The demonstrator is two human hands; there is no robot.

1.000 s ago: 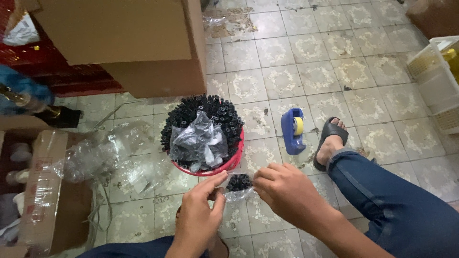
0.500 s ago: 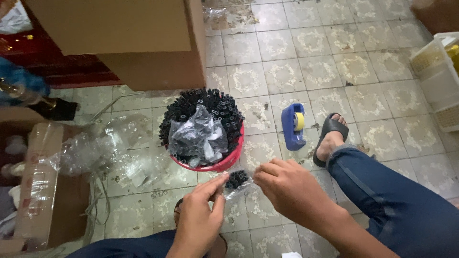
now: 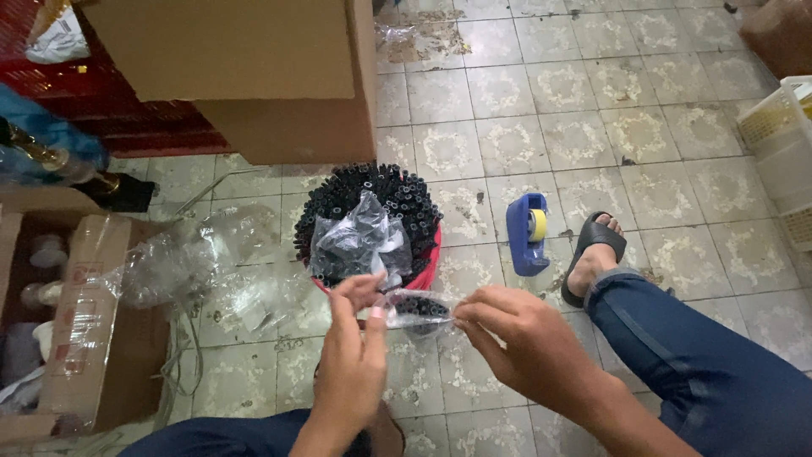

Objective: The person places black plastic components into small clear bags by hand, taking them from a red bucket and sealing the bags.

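Note:
My left hand (image 3: pixel 355 355) and my right hand (image 3: pixel 524 347) both pinch a small clear plastic bag (image 3: pixel 419 306) with a bundle of short black tubes inside it. I hold it just in front of a red bucket (image 3: pixel 427 267) packed with upright black tubes (image 3: pixel 406 195). A crumpled clear bag of more black pieces (image 3: pixel 355 241) lies on top of those tubes.
A blue tape dispenser (image 3: pixel 526 233) stands right of the bucket, beside my sandalled foot (image 3: pixel 592 254). Loose clear plastic (image 3: pixel 186 262) and an open cardboard box (image 3: pixel 76 338) lie at left. Large cardboard boxes (image 3: pixel 254 76) stand behind; a white crate (image 3: pixel 782 152) at far right.
The small bag has been pulled out flatter between my two hands and sits a little higher. The view has tilted slightly down.

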